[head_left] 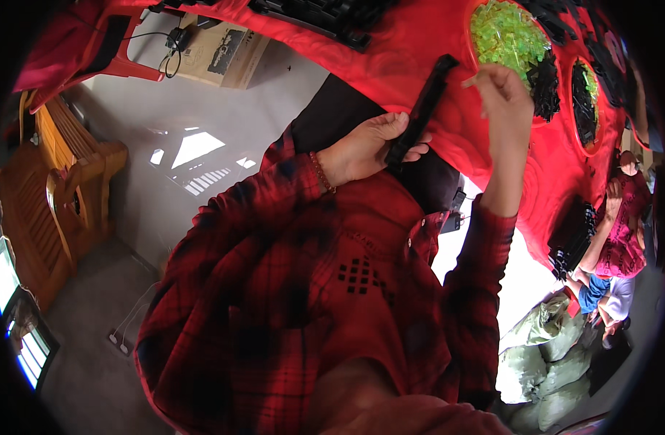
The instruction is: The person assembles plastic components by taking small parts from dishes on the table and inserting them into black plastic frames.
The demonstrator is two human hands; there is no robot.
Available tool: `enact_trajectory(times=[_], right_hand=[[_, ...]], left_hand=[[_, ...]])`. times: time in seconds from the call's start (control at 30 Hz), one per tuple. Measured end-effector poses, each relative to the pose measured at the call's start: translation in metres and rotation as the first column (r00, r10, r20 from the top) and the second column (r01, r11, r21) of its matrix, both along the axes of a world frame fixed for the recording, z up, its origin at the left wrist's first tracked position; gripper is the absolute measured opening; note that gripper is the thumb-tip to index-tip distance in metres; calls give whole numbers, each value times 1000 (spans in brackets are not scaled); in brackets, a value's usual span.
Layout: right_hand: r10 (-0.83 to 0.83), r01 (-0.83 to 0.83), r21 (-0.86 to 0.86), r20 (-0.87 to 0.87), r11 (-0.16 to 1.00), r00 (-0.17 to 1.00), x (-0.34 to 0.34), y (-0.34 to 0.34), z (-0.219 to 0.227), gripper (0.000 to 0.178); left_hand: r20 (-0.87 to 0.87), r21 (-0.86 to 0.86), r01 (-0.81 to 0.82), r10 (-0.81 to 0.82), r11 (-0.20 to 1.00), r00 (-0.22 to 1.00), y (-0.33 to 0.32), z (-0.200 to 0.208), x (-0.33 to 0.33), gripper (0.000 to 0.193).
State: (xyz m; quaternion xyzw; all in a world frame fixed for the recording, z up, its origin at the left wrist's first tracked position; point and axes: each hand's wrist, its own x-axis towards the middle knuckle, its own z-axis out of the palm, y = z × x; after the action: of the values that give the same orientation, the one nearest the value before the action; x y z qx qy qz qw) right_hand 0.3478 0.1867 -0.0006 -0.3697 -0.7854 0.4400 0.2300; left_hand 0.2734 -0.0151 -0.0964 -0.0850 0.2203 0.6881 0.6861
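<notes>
the red table (390, 69) has a bent edge that runs from the top left, past your lap (340, 109), and down to the right. your left hand (365, 148) is just by that edge, over your lap. on your left you have wide open floor (274, 94), with a brown box (209, 58) at the top and a wood bench (93, 159) far off. there is less room on your right: a tub (469, 36) with green bits (506, 36) and black bits (544, 87) sits just past your right hand (505, 90), and a small tub (588, 153) is next to it. a black pile (325, 22) lies at the top of the table. one more person (622, 239) is well apart, by the far right side.

your left hand grips the low end of the black strip (423, 112), thumb on one side and fingers on the other. the strip tilts up and right, so its top end is over the red table. your right hand is near that top end but apart from it. its thumb and first finger are close together; you cannot tell if they pinch a small bit.

the box has dark print on its side.
</notes>
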Motion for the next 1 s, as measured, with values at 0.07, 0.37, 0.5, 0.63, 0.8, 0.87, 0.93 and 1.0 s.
enact_trajectory(times=[0.07, 0.37, 0.5, 0.63, 0.8, 0.87, 0.93, 1.0], right_hand=[[103, -118, -318, -62, 941, 993, 7, -22, 0, 17], [135, -130, 115, -34, 985, 990, 10, -59, -29, 13], [129, -133, 271, 30, 953, 991, 10, -60, -35, 10], [129, -139, 240, 58, 961, 990, 10, -65, -38, 9], [121, -148, 294, 109, 944, 987, 9, -62, -40, 7], [133, -175, 383, 135, 907, 982, 8, -63, -40, 6], [144, -205, 468, 162, 860, 976, 8, -64, -39, 6], [177, -304, 549, 273, 779, 946, 8, -66, -33, 9]], left_hand=[[-15, 10, -16, 17, 1000, 1000, 1, -2, 0, 24], [19, 67, -50, 49, 997, 999, 0, -6, 0, 20], [55, -4, -79, 79, 997, 995, 3, -4, 1, 16], [51, 10, -80, 79, 997, 996, 3, -8, 2, 16], [57, -1, -81, 81, 997, 995, 3, -4, 1, 14], [43, -4, -98, 98, 995, 994, 5, -8, 3, 14], [31, -6, -116, 116, 993, 993, 6, -6, 2, 14], [-4, -36, -80, 80, 996, 997, 6, -5, 1, 13]])
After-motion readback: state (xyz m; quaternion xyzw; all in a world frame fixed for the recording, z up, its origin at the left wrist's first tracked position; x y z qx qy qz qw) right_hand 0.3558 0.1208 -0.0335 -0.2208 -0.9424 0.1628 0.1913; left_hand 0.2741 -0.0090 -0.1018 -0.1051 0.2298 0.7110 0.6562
